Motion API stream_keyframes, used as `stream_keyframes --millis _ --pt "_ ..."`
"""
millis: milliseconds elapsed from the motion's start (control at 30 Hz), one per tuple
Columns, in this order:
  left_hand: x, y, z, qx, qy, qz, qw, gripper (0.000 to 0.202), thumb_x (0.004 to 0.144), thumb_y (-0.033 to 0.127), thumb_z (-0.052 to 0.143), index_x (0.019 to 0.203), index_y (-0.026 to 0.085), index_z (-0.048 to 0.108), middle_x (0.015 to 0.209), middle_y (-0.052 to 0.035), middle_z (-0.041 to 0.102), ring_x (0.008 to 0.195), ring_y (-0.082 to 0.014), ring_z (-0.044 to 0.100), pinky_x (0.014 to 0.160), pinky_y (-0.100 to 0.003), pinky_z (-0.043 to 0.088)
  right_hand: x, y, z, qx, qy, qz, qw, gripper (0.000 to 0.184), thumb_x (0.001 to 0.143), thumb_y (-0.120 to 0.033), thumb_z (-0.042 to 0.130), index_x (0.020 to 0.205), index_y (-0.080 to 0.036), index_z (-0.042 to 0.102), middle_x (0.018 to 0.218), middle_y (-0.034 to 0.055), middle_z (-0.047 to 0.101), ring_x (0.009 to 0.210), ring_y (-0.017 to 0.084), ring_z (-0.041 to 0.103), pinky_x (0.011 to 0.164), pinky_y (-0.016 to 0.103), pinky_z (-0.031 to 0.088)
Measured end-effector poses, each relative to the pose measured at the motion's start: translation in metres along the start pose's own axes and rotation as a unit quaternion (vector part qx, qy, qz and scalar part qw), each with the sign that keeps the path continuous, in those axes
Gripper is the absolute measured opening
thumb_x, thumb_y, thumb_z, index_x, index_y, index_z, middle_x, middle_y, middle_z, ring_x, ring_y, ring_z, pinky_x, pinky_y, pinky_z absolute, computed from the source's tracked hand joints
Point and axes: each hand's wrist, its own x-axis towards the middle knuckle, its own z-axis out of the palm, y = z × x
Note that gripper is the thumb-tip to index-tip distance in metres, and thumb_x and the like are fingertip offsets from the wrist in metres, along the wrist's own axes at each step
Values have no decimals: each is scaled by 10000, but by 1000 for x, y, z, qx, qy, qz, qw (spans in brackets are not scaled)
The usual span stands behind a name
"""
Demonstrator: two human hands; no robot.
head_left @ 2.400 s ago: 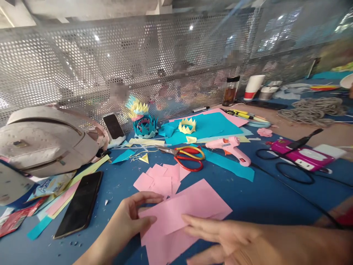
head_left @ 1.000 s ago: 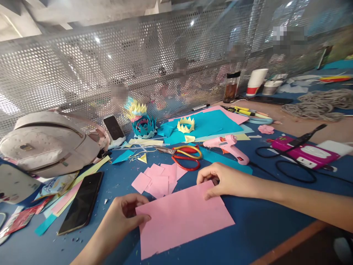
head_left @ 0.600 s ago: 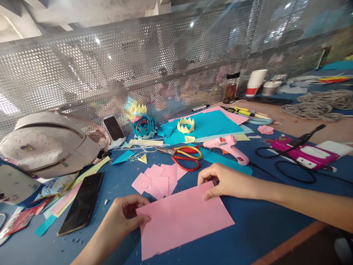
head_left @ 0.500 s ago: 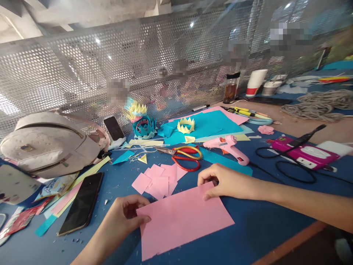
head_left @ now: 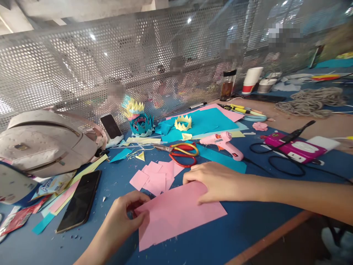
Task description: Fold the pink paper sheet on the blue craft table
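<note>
A rectangular sheet of pink paper point(head_left: 179, 217) lies slanted in front of me at the table's near side. My left hand point(head_left: 125, 211) pinches its left corner between thumb and fingers. My right hand point(head_left: 212, 180) is closed over the far edge, thumb on top and fingertips hidden behind the paper. Just beyond the sheet is a loose pile of small pink paper squares point(head_left: 157, 180). Scissors point(head_left: 183, 151) with red and yellow handles lie behind that pile. To their right rests a pink hot glue gun point(head_left: 222, 143).
A dark phone point(head_left: 79, 202) and a pale backpack point(head_left: 49, 143) are on the left. Farther back stand a blue paper crown shape point(head_left: 142, 124) and a small yellow one point(head_left: 183, 123). A magenta power strip point(head_left: 296, 147) with black cable lies right; a drink bottle point(head_left: 227, 85) stands behind.
My right hand has slid left along the paper's far edge, covering more of it. My left hand keeps its corner. The whole view has shifted slightly.
</note>
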Motion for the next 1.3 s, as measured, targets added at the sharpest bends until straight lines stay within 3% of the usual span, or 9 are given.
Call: stream_keyframes --millis 167,333,433,600,733,833,933,1067,1300 --pt "-3 2 1 21 3 15 1000 195 688 163 531 833 162 662 789 -35 663 723 -185 590 637 -250 445 5 -4 0 -6 -12 -6 1000 236 677 -318 707 888 -240 633 809 -1 655 763 211 617 575 254 316" --pt "-6 3 1 74 -1 27 997 324 670 167 590 992 181 627 888 -40 678 754 -188 580 622 -240 423 4 -8 -1 15 -12 14 1000 347 649 -254 708 983 -262 614 792 -26 650 703 170 596 536 233 275" --pt "-7 5 0 79 -1 28 996 366 658 163 607 1023 188 604 867 -26 675 720 -175 565 625 -238 420 3 -7 0 19 -10 15 1000 295 629 -234 708 912 -249 629 785 -34 645 696 152 569 535 229 258" --pt "-10 9 0 89 -4 27 996 283 681 160 571 957 193 628 833 -8 678 722 -176 579 634 -234 415 0 -6 2 7 -13 -9 1000 56 633 -183 635 653 -195 584 655 -41 576 623 116 477 522 236 222" --pt "-15 9 2 142 8 44 989 182 682 143 567 828 183 669 767 -7 677 718 -181 593 625 -230 413 -3 -8 5 -14 0 -29 999 88 623 -135 563 561 -174 516 615 -36 510 565 101 414 488 253 172" --pt "-18 4 5 165 21 97 981 129 709 110 548 725 183 653 701 -2 647 654 -154 581 579 -210 417 -8 -10 10 -44 27 -48 998 97 626 -96 540 569 -175 534 638 -31 526 611 107 464 482 255 171" --pt "-24 -8 9 224 34 200 953 212 765 74 512 801 209 672 766 -18 647 663 -147 584 561 -201 431 -16 -12 17 -73 61 -72 993 161 692 -62 536 643 -199 606 683 -34 574 674 111 512 515 253 215" --pt "-36 -22 17 314 108 336 881 212 889 170 491 1021 229 647 859 -57 642 710 -165 571 648 -255 462 -28 -14 30 -151 125 -119 973 194 744 -24 558 712 -201 630 744 -10 604 684 133 497 562 272 254" --pt "-49 -20 27 412 192 400 796 267 947 143 382 989 179 643 790 -65 617 735 -185 559 727 -341 439 -41 -12 50 -248 220 -177 927 211 854 -34 506 763 -188 618 744 18 598 726 165 485 577 283 284"
